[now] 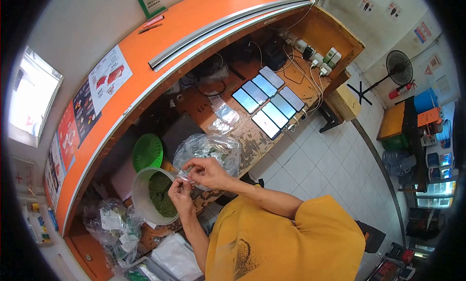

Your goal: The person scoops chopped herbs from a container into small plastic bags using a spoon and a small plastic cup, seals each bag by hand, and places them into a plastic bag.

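Observation:
My two hands are close together above the desk's near edge, beside a round tub (141,191) of chopped green leaves (161,194). My left hand (181,196) is pinched on a small piece of clear plastic (187,178). The fingers of my right hand (208,173) are also pinched at the same plastic, from the other side. Behind them lies a large clear plastic bag (221,150) with small packets inside. A green plastic basket (147,152) stands behind the tub.
Several lit phones (266,124) lie on the worn desk (291,89), with chargers and cables (318,72) at its far end. Another bag of packets (116,227) is left of the tub. White plastic bags (175,256) lie nearest me. An orange counter (194,14) overhangs the desk.

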`<state>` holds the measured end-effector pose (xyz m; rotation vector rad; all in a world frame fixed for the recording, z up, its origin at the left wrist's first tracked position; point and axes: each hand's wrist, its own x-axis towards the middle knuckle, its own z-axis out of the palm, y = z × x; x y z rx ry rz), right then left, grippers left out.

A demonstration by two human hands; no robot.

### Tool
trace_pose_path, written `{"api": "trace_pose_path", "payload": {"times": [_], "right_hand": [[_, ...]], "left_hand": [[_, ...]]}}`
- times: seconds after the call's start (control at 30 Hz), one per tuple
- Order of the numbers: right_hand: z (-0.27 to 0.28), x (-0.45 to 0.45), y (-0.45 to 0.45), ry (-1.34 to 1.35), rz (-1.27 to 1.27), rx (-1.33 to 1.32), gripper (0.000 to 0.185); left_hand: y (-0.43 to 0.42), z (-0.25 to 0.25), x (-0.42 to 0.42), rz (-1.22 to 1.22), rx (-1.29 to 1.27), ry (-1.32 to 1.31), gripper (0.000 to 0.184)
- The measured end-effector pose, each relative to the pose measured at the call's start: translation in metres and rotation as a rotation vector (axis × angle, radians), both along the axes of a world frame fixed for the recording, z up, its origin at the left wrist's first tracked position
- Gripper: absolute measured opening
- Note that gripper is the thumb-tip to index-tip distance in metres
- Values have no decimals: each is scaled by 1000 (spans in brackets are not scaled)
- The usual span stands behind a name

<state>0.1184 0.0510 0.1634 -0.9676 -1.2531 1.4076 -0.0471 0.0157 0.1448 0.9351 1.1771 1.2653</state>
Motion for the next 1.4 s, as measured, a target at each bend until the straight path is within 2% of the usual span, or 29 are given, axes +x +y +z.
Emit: {"api": "trace_pose_path", "payload": {"times": [0.1, 0.2, 0.3, 0.4, 0.5, 0.6, 0.63, 0.7, 0.77, 0.8, 0.93, 1.03, 1.13, 1.17, 1.27, 1.3, 1.4], "right_hand": [[-3, 5, 3, 159, 72, -226, 29], [11, 17, 2, -96, 90, 5, 26], [-10, 14, 6, -643, -13, 476, 19], [1, 17, 8, -605, -202, 423, 21], [2, 18, 10, -372, -136, 207, 19], [3, 17, 9, -190, -73, 156, 10], [8, 19, 9, -169, -38, 104, 10], [19, 24, 9, -121, 31, 4, 9], [16, 26, 7, -19, 12, -87, 8], [13, 26, 8, 32, 3, -130, 7], [-1, 34, 12, -116, 87, -3, 11], [-4, 45, 13, -255, 182, 90, 19], [6, 56, 10, -356, 191, 146, 27], [0, 59, 9, -394, 204, 169, 30], [12, 73, 1, -534, 237, 206, 37], [19, 81, -3, -586, 236, 210, 39], [23, 102, -26, -541, 75, 161, 42]], "left_hand": [[-1, -2, 5, -23, 12, -91, 16], [-2, 4, 4, 135, -90, 61, 13], [-3, 18, 6, 73, 325, 990, 10], [-11, 30, 10, -6, 255, 985, 6], [-3, 16, 2, 119, 229, 551, 25], [-2, 36, 14, 137, -17, -174, 41], [-1, 34, 14, 55, -13, -262, 47], [-3, -6, -14, 18, -11, -92, 43], [-3, -17, -23, 19, 15, 55, 41], [-1, -13, -21, 40, 45, 115, 41], [-3, 16, -12, 26, 64, 237, 43], [-1, 38, -2, -1, 140, 567, 63], [4, 70, 13, -175, 452, 879, 87], [5, 82, 19, -293, 406, 894, 92], [16, 81, 31, -566, 609, 1125, 80], [21, 71, 37, -562, 600, 1057, 72], [26, 70, 59, -646, 637, 1006, 68]]}}
